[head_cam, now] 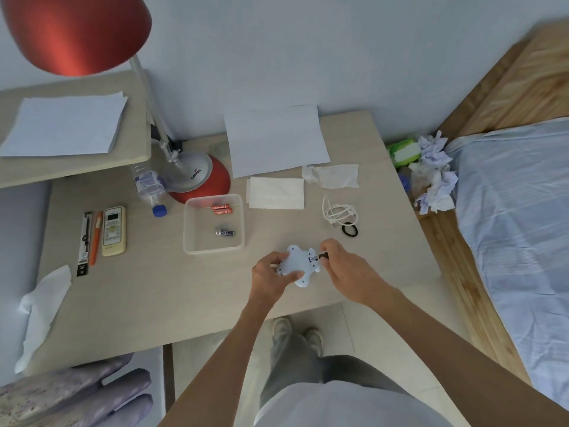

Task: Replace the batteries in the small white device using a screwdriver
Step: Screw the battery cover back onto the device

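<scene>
Both hands are on the small white device (300, 264) just above the desk (172, 291): left hand (271, 277) pinches its body, right hand (346, 266) grips a dark screwdriver (323, 257) at its end. Behind-left of the device, a clear tray (187, 229) holds batteries (222, 208).

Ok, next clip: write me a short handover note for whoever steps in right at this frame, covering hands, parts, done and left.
Left hand: gripping the white device, held low over the desk.
Right hand: closed on a dark tool, probably the screwdriver, its tip at the device's right end.
Batteries: two orange batteries and the dark batteries lie in the clear tray, behind and left of the hands.
Done: cannot tell whether the cover is off.
Left: finish at the compartment, swap cells, close and screw it shut.
</scene>
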Demonstrator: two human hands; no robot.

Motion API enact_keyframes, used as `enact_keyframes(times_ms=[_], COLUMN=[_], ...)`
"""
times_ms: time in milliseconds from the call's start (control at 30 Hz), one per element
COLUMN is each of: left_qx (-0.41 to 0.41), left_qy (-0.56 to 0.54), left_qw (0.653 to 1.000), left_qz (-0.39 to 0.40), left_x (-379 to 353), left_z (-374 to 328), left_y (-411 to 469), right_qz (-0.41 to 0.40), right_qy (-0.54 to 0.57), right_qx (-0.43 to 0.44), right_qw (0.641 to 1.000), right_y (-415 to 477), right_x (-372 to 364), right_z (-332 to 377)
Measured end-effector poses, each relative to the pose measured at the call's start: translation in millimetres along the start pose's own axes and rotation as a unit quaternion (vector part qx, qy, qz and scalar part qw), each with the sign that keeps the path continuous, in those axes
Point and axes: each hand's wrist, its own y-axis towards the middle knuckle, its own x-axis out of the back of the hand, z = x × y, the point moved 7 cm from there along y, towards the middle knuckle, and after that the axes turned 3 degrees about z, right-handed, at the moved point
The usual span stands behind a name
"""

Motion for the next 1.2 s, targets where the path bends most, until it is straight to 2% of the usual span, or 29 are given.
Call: enact_keyframes(times_ms=[133,267,333,633,867,933,1067,1200], left_qx=[0.001,0.017,0.027,0.022,0.011,0.010,0.018,0.022], left_qy=[0.001,-0.003,-0.004,0.010,0.012,0.012,0.009,0.006], left_qw=[1.000,0.999,0.999,0.999,0.998,0.999,0.999,0.999], left_qz=[0.019,0.029,0.028,0.046,0.055,0.052,0.040,0.030], left_x=[1,0,0,11,12,12,14,13], left_z=[3,8,10,11,9,10,10,10], left_y=[8,11,11,12,13,14,12,10], right_qz=[-0.028,-0.089,-0.096,-0.049,-0.062,-0.056,-0.045,-0.026], right_qy=[0.034,0.013,0.006,0.077,-0.022,-0.027,0.045,0.038], right_qx=[-0.062,-0.142,-0.155,-0.139,-0.180,-0.164,-0.106,-0.073], right_qw=[0.997,0.986,0.983,0.986,0.981,0.984,0.992,0.996], right_y=[2,3,3,2,9,9,5,5], right_x=[-8,-8,-8,-16,-12,-14,-14,-16], right_z=[-10,-15,-12,0,-2,1,4,0])
